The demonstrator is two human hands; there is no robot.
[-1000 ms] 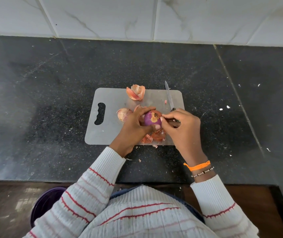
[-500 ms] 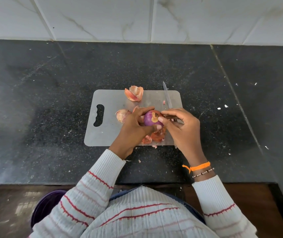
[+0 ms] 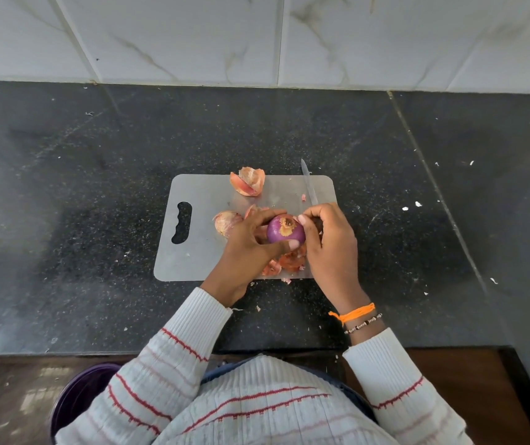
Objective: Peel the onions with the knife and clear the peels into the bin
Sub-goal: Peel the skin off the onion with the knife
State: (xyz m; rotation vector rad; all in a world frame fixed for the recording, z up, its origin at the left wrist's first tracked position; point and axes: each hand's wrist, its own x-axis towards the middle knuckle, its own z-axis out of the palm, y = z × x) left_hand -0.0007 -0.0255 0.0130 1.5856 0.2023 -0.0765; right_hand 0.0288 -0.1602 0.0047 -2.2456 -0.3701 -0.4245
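Change: the right hand (image 3: 331, 248) is sliding its thumb up from the onion's side to the rim by the root end, while the left hand (image 3: 247, 248) is keeping its grip; the blade is staying pointed away.
Onion: the purple onion (image 3: 284, 234) is being held just above the board (image 3: 199, 252), between both hands, root end up.
Left hand: curling around the onion, thumb under its near side, fingers over the far side.
Right hand: closing on the knife (image 3: 308, 184), handle hidden in the palm, thumb pressing on the onion.
Handling: the peeled surface is looking glossy, so probably slippery; the bulb is likely firm and light, and best gripped round its middle. The loose skin is likely papery and tearing easily, best pinched at the root edge.
Count: two onions, the held one and a pale unpeeled onion (image 3: 226, 221) lying on the board beside the left hand; one knife; one board.
Peels: one curled peel (image 3: 247, 183) at the far edge, a peel heap (image 3: 289, 261) at the near edge under the hands; number of pieces unclear.
Bin: a purple bin (image 3: 80, 396) is standing on the floor, lower left.
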